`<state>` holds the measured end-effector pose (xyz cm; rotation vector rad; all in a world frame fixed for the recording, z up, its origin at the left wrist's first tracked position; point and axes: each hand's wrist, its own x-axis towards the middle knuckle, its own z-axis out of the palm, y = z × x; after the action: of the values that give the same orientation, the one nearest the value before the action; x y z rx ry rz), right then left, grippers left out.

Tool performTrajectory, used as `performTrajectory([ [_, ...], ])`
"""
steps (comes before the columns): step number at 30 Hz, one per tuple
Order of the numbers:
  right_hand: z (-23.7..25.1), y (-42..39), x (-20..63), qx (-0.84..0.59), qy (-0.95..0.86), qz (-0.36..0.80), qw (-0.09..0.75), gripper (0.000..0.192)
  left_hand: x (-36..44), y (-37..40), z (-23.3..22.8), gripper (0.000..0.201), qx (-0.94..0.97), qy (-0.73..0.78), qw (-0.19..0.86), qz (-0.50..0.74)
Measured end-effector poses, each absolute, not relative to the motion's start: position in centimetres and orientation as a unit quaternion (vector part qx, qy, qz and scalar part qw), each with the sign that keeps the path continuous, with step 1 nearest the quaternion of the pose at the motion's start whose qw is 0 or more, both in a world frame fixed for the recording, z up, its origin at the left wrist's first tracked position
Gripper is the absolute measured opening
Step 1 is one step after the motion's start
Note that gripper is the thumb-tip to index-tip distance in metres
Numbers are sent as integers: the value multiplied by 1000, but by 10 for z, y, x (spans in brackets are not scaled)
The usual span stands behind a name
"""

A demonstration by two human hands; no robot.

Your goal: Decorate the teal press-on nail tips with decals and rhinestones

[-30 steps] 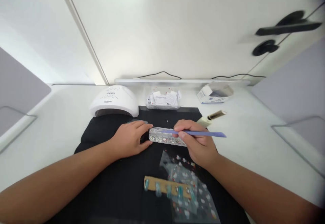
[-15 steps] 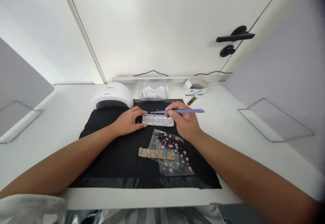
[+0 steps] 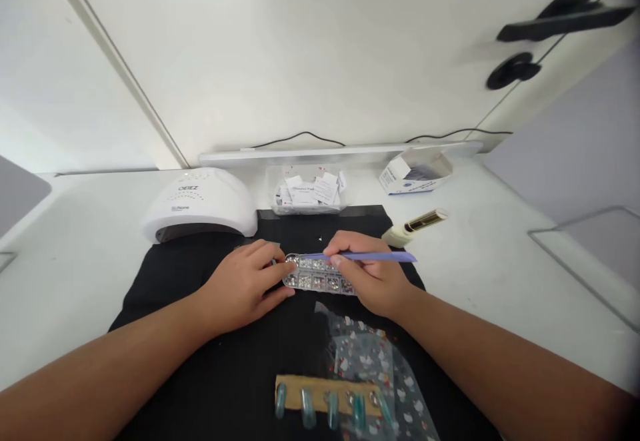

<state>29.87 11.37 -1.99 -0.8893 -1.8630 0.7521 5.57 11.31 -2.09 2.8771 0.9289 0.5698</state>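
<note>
My left hand (image 3: 255, 281) grips the left end of a clear compartment case of rhinestones (image 3: 319, 283), which lies on a black cloth (image 3: 240, 367). In my right hand (image 3: 373, 274) is a slim purple tool (image 3: 385, 256), pinched between thumb and fingers. Its thin tip points left over the case's upper row; whether it touches a stone I cannot tell. The case's right end is hidden by my right hand. Nearer to me lies a tan strip (image 3: 320, 387) bearing several teal false nails (image 3: 333, 411), partly over a clear patterned sticker sheet (image 3: 410, 381).
A white nail lamp (image 3: 205, 201) stands back left. Behind the cloth is a clear box (image 3: 305, 209) with alcohol pad packets. A bottle with a gold cap (image 3: 425, 221) and an opened white carton (image 3: 415, 174) are at the right. Black cables run along the wall.
The view has moved closer and tilted, so things appear larger. The purple tool's tip has come from behind the case to over its upper row. Both hands keep their hold.
</note>
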Motion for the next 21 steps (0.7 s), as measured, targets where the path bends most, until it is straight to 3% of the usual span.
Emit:
performTrajectory([
  [12, -13, 111, 301, -335, -803, 276, 408, 14, 57, 111, -19, 23, 937, 298, 43, 178],
  [16, -19, 110, 303, -358, -768, 291, 444, 16, 56, 110, -18, 29, 926, 311, 58, 204],
  [21, -33, 111, 301, -387, -626, 392, 552, 10, 56, 109, -14, 19, 930, 299, 79, 199],
])
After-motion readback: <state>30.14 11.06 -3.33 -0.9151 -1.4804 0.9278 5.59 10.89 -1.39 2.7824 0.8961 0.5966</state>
